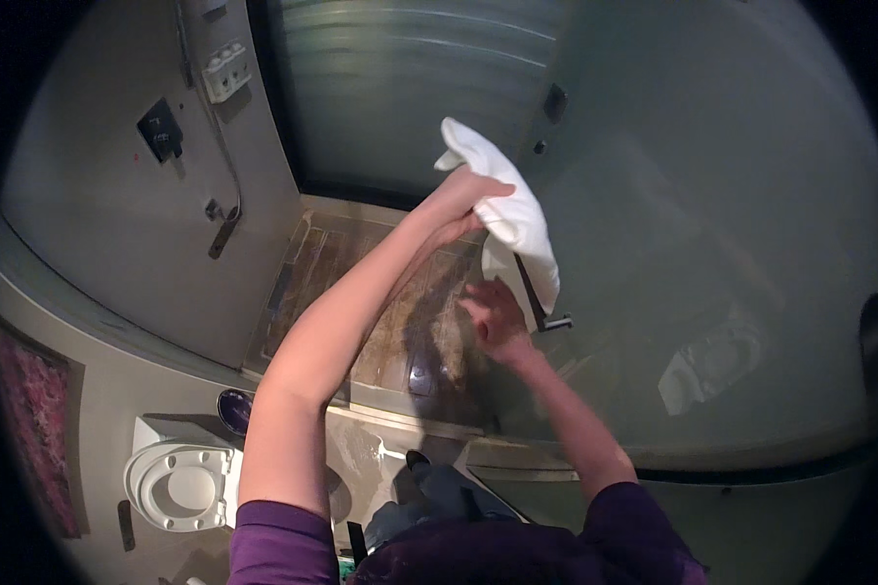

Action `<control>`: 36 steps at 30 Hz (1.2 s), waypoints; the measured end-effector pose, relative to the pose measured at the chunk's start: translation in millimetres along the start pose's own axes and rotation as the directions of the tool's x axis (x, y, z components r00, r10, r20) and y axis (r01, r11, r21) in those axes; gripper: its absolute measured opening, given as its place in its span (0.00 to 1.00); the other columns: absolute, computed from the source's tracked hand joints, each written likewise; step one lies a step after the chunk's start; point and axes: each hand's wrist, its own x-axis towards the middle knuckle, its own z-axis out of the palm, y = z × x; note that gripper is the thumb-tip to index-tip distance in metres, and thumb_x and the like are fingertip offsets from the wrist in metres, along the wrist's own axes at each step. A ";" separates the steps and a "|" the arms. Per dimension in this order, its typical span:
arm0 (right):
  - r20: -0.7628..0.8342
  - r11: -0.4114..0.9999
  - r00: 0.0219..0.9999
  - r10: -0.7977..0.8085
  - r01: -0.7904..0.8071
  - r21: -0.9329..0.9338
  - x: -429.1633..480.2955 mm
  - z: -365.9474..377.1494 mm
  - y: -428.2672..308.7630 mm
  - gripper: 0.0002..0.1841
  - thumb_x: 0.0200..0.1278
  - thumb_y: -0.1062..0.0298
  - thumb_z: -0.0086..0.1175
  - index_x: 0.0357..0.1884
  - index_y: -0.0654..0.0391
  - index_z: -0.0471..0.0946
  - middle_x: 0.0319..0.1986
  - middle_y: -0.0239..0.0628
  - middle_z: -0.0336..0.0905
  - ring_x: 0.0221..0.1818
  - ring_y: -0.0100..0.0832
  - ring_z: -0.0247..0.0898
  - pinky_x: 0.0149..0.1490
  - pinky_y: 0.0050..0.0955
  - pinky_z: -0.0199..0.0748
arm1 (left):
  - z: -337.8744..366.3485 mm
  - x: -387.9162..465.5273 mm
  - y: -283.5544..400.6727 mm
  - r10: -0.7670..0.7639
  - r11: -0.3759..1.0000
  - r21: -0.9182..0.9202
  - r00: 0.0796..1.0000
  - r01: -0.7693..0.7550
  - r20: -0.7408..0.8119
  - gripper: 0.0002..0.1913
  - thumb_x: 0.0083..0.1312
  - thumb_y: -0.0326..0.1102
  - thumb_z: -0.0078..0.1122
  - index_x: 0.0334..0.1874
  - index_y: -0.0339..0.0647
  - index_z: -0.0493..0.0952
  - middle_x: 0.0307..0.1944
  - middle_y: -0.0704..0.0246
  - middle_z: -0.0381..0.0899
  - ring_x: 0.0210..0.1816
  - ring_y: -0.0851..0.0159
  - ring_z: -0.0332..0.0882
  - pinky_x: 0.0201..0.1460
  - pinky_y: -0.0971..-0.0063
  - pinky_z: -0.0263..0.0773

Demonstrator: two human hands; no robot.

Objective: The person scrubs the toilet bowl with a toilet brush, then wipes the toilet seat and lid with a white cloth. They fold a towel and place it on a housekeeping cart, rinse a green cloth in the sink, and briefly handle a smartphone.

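Observation:
My left hand (470, 191) grips a white cloth (523, 216), perhaps a folded towel, with the thumb lying over it. The cloth is held up against or just before the glass panel (629, 256); whether it touches cannot be told. Lower and nearer to me, my right hand (496, 318) holds nothing visible, its fingers partly bent and apart. Just beyond that hand, a dark bar (530, 292) with a metal end piece (558, 322) slants below the cloth. Part of the bar is hidden behind the cloth.
The wet shower floor (380, 314) lies beyond a raised sill (402, 420). On the left wall are a shower valve (161, 135), a hose (227, 168) and a dispenser rack (227, 73). A toilet (183, 486) with its seat down stands at lower left, near a dark bowl-like object (234, 411).

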 end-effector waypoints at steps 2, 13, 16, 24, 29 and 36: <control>-0.073 0.975 0.997 0.030 -0.013 0.221 -5.2 -5.7 -21.8 0.21 0.48 0.73 0.62 0.49 0.58 0.83 0.51 0.44 0.82 0.55 0.47 0.78 0.63 0.42 0.76 | -22.2 -29.1 -5.9 0.045 0.999 -0.014 0.998 -0.046 -0.050 0.27 0.66 0.25 0.65 0.66 0.26 0.68 0.57 0.55 0.80 0.57 0.57 0.83 0.60 0.66 0.82; -0.291 0.998 0.955 0.058 -0.052 0.027 29.4 -46.2 -36.7 0.25 0.48 0.77 0.57 0.53 0.59 0.79 0.44 0.46 0.80 0.50 0.50 0.75 0.59 0.51 0.68 | -146.9 -278.9 -253.7 -0.391 0.920 -0.271 0.625 0.284 -0.676 0.29 0.69 0.18 0.45 0.73 0.38 0.58 0.42 0.59 0.83 0.32 0.67 0.84 0.28 0.77 0.80; -0.129 0.970 0.970 0.207 -0.221 -0.102 13.7 -24.7 -18.6 0.24 0.55 0.75 0.57 0.58 0.58 0.77 0.63 0.55 0.67 0.66 0.58 0.62 0.71 0.58 0.56 | -105.9 -387.2 -311.8 -0.506 0.858 -0.449 0.557 0.247 -0.659 0.19 0.72 0.21 0.44 0.65 0.39 0.68 0.47 0.57 0.84 0.40 0.61 0.88 0.42 0.67 0.88; 0.424 0.901 0.858 -0.291 0.096 0.423 -62.5 59.8 -198.7 0.19 0.59 0.76 0.56 0.54 0.57 0.82 0.48 0.49 0.83 0.55 0.53 0.75 0.65 0.46 0.71 | 35.3 -621.5 -444.7 -0.571 0.821 -0.564 0.130 0.085 -0.811 0.17 0.72 0.27 0.54 0.62 0.38 0.72 0.45 0.62 0.85 0.42 0.64 0.86 0.45 0.72 0.82; 0.480 0.564 0.331 -0.813 0.239 0.790 -152.6 41.1 -382.5 0.17 0.67 0.71 0.56 0.57 0.55 0.81 0.50 0.50 0.83 0.55 0.52 0.77 0.61 0.46 0.75 | 127.7 -712.3 -502.6 -0.495 0.832 -0.458 -0.047 -0.312 -0.868 0.16 0.72 0.27 0.57 0.61 0.37 0.73 0.42 0.64 0.84 0.39 0.66 0.85 0.42 0.73 0.81; 0.398 0.356 -0.091 -0.913 0.299 0.885 -287.9 -25.7 -529.6 0.17 0.66 0.73 0.56 0.57 0.57 0.80 0.47 0.51 0.84 0.53 0.53 0.78 0.59 0.47 0.77 | 270.4 -813.2 -537.1 -0.433 0.822 -0.252 -0.273 -0.510 -0.859 0.13 0.70 0.28 0.60 0.55 0.39 0.75 0.42 0.64 0.84 0.41 0.66 0.85 0.46 0.72 0.81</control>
